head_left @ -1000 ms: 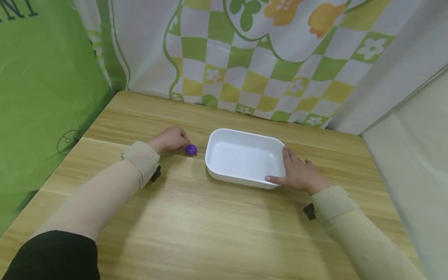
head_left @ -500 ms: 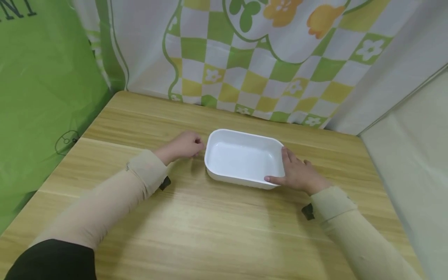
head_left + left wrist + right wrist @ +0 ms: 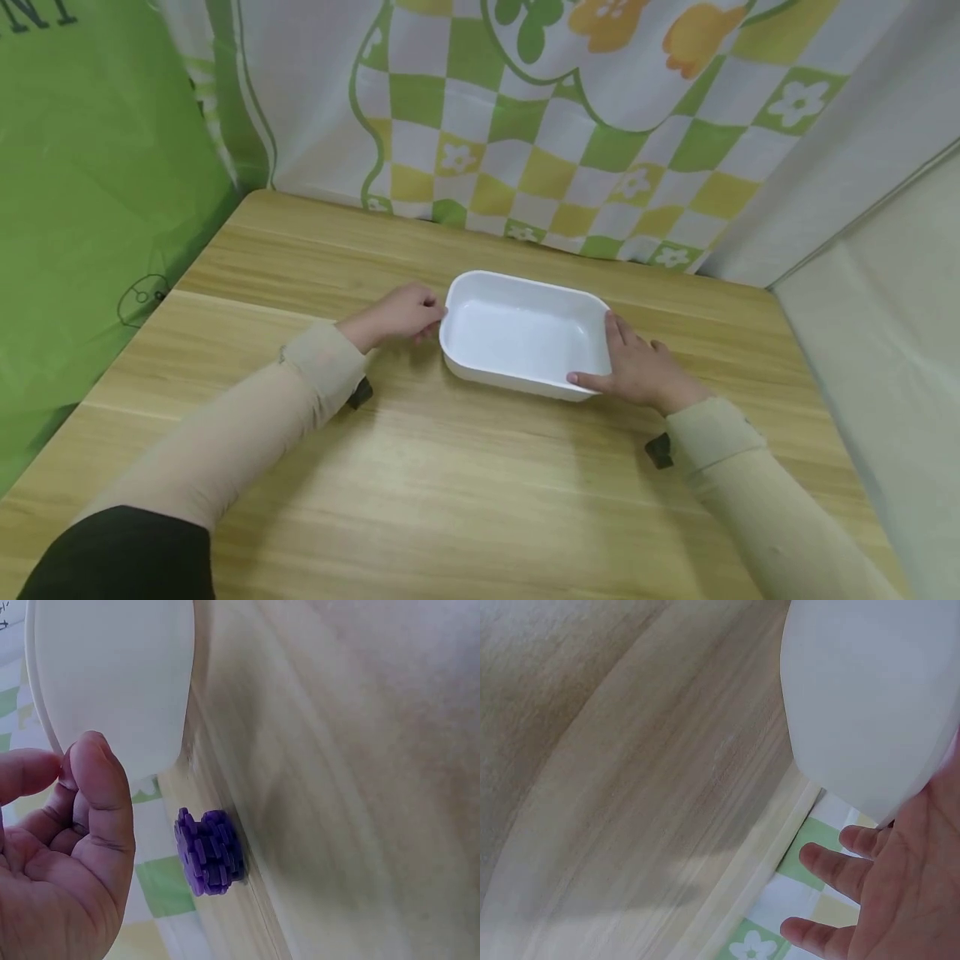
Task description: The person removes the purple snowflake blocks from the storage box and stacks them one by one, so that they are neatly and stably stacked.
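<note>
A white rectangular basin (image 3: 517,375) stands on the wooden table between the two hands. At its left end the left hand (image 3: 405,313) has thumb and forefinger brought together right at the rim; in the left wrist view the thumb (image 3: 97,769) overlaps the basin's wall. Just below that hand, a purple stack of notched discs (image 3: 210,851) rests on the table, hidden in the head view. The right hand (image 3: 637,367) holds the basin's right end, its thumb over the near rim. Three fingers (image 3: 836,870) spread outside the wall in the right wrist view.
The wooden table (image 3: 480,492) reaches back to a checked, flowered curtain (image 3: 540,167). A green sheet (image 3: 97,208) hangs past the left edge, a pale one (image 3: 885,308) on the right. Wrist-worn dark devices show under both sleeves.
The left hand has moved right, from the purple disc stack to the basin's left rim, letting go of the stack. The right hand and the basin stay about where they were.
</note>
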### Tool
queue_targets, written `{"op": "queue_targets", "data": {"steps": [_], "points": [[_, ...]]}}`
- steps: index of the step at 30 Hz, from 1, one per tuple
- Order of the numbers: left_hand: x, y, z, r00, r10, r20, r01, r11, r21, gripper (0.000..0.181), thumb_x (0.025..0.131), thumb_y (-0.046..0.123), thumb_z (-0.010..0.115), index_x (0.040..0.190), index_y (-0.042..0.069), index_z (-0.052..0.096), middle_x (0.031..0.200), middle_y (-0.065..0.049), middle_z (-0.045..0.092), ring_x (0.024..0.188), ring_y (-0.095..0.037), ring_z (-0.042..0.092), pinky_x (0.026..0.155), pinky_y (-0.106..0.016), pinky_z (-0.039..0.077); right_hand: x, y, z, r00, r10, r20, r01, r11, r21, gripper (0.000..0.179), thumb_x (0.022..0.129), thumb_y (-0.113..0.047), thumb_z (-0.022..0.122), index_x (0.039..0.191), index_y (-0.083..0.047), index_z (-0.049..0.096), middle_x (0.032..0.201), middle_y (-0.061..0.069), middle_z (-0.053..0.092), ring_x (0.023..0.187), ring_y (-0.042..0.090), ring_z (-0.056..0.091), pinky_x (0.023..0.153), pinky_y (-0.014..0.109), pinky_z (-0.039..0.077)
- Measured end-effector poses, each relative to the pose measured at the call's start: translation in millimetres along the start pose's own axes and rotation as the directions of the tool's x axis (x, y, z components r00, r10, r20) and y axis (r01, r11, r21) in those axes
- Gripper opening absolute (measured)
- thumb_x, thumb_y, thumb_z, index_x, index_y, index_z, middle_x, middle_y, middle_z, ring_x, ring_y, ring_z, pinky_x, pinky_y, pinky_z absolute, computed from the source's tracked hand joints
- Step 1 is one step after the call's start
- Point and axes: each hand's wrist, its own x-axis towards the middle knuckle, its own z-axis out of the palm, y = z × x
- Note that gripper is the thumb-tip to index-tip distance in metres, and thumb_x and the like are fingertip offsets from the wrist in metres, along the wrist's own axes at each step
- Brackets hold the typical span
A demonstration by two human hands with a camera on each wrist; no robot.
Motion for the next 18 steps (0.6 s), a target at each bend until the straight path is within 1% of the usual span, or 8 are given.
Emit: {"op": "queue_targets", "data": {"steps": [6,9,11,12,13,14,16,18], "points": [[6.1,-0.7,-5.6,0.999,-0.04,-0.02,0.039,0.999,-0.032,0.028,0.108,0.013,0.049,0.085,0.001,0.059,0.077,-0.007,0.058,0.066,-0.015,0.054,0.061,-0.027,0.054,12.8,0.6,-1.2,1.0,0.003,-0.012,-0.002,0.999,0.049,0.123,0.093,-0.074,0.054,0.157,0.014,-0.003,0.163,0.038,0.007,0.146,0.055,0.023,0.11,0.075,0.027],[8.9,-2.1,-6.9,0.998,-0.048,-0.032,0.047,0.998,-0.038,0.028,0.108,0.014,0.049,0.085,0.001,0.059,0.078,-0.007,0.058,0.068,-0.015,0.054,0.06,-0.025,0.053,18.6,3.2,-2.7,1.0,0.002,-0.016,0.0,0.997,0.073,0.123,0.094,-0.074,0.054,0.157,0.014,-0.004,0.164,0.038,0.005,0.147,0.055,0.02,0.11,0.076,0.026],[8.8,-3.0,-7.2,0.998,-0.048,-0.038,0.046,0.997,-0.056,0.028,0.109,0.014,0.049,0.085,0.001,0.059,0.078,-0.007,0.058,0.068,-0.015,0.054,0.059,-0.024,0.052,19.5,6.2,-2.8,1.0,-0.001,-0.019,0.003,0.993,0.119,0.12,0.095,-0.073,0.053,0.158,0.011,-0.005,0.164,0.037,0.002,0.146,0.057,0.021,0.111,0.076,0.023],[7.9,-3.6,-7.1,0.998,-0.044,-0.038,0.041,0.997,-0.065,0.029,0.109,0.015,0.049,0.085,0.001,0.059,0.078,-0.006,0.058,0.068,-0.015,0.054,0.059,-0.024,0.052,19.0,8.4,-1.9,0.999,-0.008,-0.035,0.013,0.987,0.159,0.117,0.096,-0.07,0.052,0.159,0.01,-0.004,0.164,0.036,0.002,0.146,0.058,0.021,0.112,0.076,0.023],[5.6,-3.4,-7.4,0.998,-0.036,-0.044,0.033,0.998,-0.062,0.029,0.109,0.015,0.049,0.086,0.001,0.059,0.077,-0.007,0.058,0.068,-0.015,0.054,0.058,-0.024,0.051,17.2,10.3,-1.7,0.998,-0.019,-0.052,0.029,0.979,0.203,0.113,0.099,-0.067,0.052,0.159,0.01,-0.004,0.165,0.036,0.001,0.147,0.058,0.018,0.113,0.075,0.021],[1.7,-3.1,-8.3,0.999,-0.016,-0.05,0.014,0.999,-0.04,0.029,0.109,0.016,0.049,0.088,0.0,0.06,0.078,-0.007,0.059,0.068,-0.015,0.054,0.058,-0.024,0.051,14.8,12.7,-1.1,0.997,-0.03,-0.071,0.047,0.967,0.25,0.108,0.101,-0.064,0.051,0.16,0.008,-0.005,0.165,0.035,-0.001,0.147,0.058,0.014,0.114,0.075,0.018],[-10.7,0.0,-11.2,0.998,0.025,-0.059,-0.023,0.999,0.037,0.031,0.109,0.02,0.049,0.089,0.0,0.062,0.079,-0.009,0.061,0.067,-0.016,0.054,0.059,-0.025,0.05,5.1,15.1,-1.4,0.992,-0.049,-0.12,0.087,0.938,0.336,0.098,0.105,-0.055,0.049,0.161,0.005,-0.006,0.166,0.033,-0.004,0.149,0.056,0.008,0.116,0.073,0.014],[-28.5,5.5,-15.1,0.994,0.086,-0.07,-0.076,0.987,0.144,0.031,0.108,0.022,0.05,0.092,0.0,0.064,0.083,-0.01,0.065,0.07,-0.017,0.056,0.062,-0.029,0.051,-9.2,12.8,-2.6,0.976,-0.084,-0.199,0.155,0.915,0.373,0.09,0.108,-0.046,0.048,0.162,0.003,-0.003,0.166,0.032,-0.002,0.151,0.055,0.004,0.117,0.073,0.013]]}}
